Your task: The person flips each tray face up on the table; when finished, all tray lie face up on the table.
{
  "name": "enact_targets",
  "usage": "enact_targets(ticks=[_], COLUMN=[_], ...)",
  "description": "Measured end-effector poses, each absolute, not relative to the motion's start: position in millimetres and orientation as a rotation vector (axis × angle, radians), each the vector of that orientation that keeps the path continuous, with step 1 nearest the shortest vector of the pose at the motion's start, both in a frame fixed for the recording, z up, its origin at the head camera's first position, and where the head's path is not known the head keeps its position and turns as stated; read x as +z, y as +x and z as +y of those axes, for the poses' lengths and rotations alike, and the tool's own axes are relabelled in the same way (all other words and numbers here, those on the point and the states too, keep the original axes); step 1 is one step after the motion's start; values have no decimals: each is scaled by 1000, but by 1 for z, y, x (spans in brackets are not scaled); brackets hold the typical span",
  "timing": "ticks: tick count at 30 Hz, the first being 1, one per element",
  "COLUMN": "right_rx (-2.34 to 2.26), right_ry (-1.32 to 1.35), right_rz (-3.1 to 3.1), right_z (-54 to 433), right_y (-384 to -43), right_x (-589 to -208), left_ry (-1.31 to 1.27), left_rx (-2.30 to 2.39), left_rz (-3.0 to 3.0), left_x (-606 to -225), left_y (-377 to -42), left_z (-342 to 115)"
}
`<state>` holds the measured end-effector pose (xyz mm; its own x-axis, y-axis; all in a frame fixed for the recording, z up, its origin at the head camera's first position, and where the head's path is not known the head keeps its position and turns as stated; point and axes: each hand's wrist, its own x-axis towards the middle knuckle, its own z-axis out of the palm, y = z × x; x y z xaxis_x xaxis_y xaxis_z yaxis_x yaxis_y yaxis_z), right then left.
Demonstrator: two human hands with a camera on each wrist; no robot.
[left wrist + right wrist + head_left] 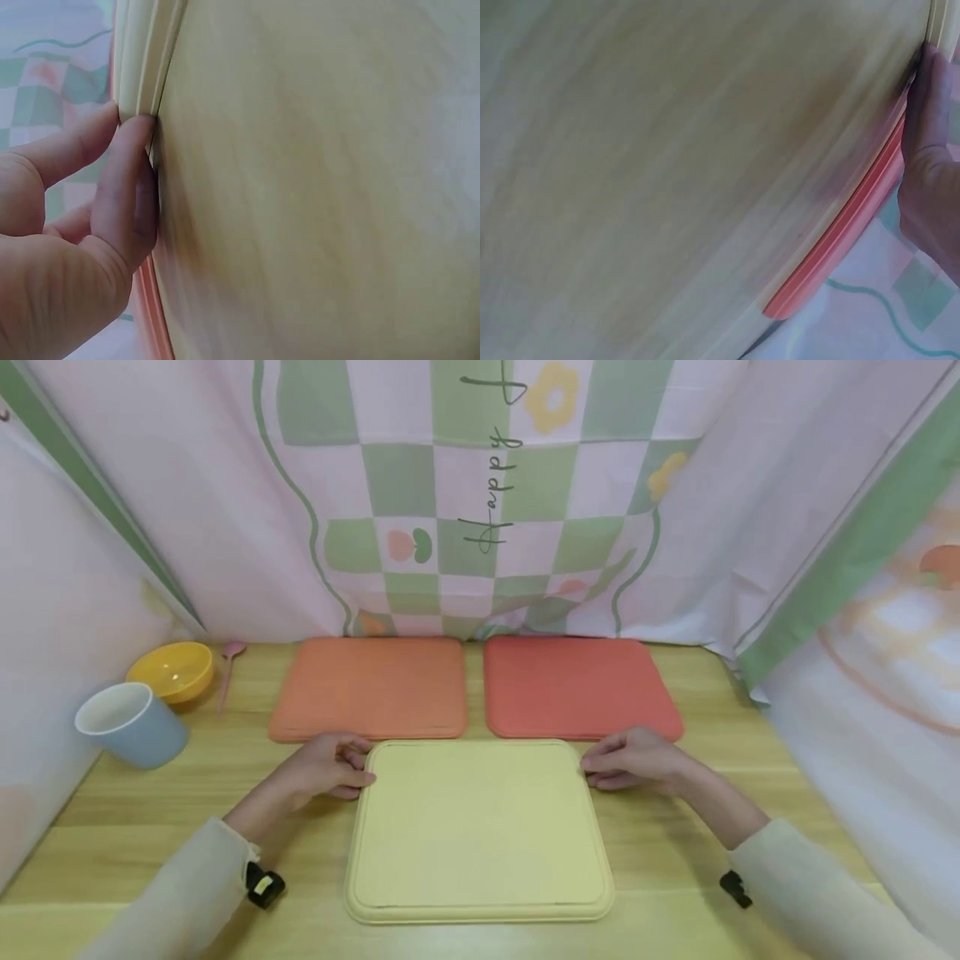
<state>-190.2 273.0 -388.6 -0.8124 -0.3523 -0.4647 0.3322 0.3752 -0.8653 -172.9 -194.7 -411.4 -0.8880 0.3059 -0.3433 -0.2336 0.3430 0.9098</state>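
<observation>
A: Where've we got the pale yellow tray (480,831)?

B: Front-ctr. at the wood-grain table (675,902), just below the orange tray (371,687) & red tray (581,685). Can't tell if it's lifted a touch.

A: Our grip?

B: L hand (326,768) pinches its upper L rim, thumb & finger; L wrist cam shows us that close up. R hand (637,758) touches the upper R edge; R wrist cam has the thumb at the rim, other fingers hidden, so we can't tell if it's clamped.

A: What's head cam only?

B: Blue cup (146,739), yellow bowl (172,670), pink spoon (228,668), all far L. Wrist cams give us grooved rims side-on, incl. the red one.

A: Writing?

B: "Happy" on the checked curtain (397,481), running sideways; strokes above it we can't read.
</observation>
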Motion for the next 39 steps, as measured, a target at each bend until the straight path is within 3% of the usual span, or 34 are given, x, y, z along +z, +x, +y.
enact_targets(ticks=[30,39], right_rx=[-1565,-1647], right_ry=[11,53], right_rz=[2076,2171], right_z=[262,256], right_y=[-189,-193], right_x=[-389,-383], left_ry=[14,-9], left_rx=[1620,1830], left_rz=[2120,2014], left_x=[-409,-411], left_y=[-172,-171], left_z=[-201,-201])
